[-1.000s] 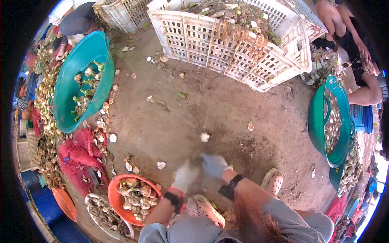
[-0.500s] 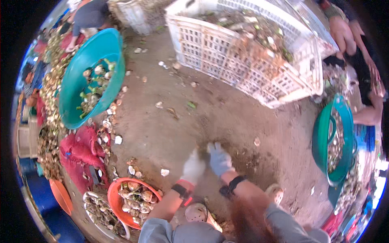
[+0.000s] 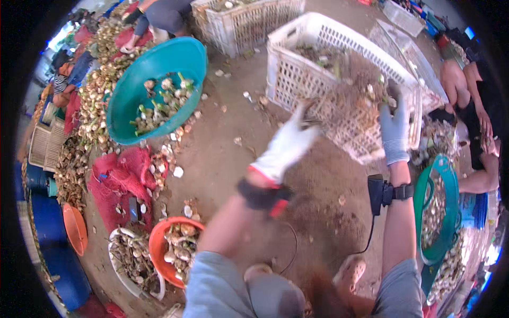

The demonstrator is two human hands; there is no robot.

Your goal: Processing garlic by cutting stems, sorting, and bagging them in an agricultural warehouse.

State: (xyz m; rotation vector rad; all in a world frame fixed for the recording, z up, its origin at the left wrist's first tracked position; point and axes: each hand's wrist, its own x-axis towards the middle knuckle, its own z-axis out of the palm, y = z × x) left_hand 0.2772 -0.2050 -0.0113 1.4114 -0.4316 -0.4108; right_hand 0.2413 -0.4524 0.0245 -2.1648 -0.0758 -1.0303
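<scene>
Both my hands, in pale work gloves, are raised at the near side of a white slatted crate [image 3: 294,74]. My left hand [image 3: 291,143] is open at its near left side, fingers apart and somewhat blurred. Over the crate's near right side, my right hand [image 3: 394,124] is also open, thumb and fingers spread, fingertips dark with dirt. Between and beyond the hands, a blurred clump of brown scraps [image 3: 360,79], like dry roots and peel, hangs over the crate's near wall. More scraps lie inside the crate.
Left stands a teal basin [image 3: 119,114] of garlic bulbs with green stems. Near it lie a red mesh sack [image 3: 119,177], an orange bowl [image 3: 159,265] of bulbs and a white basket [image 3: 124,275] of scraps. A green tub [image 3: 450,212] and a co-worker's arms [image 3: 480,108] are at right.
My hands have risen from together low over the ground to apart at the crate. Scraps now show between them. The view has shifted, with another crate fuller in sight at the back.
</scene>
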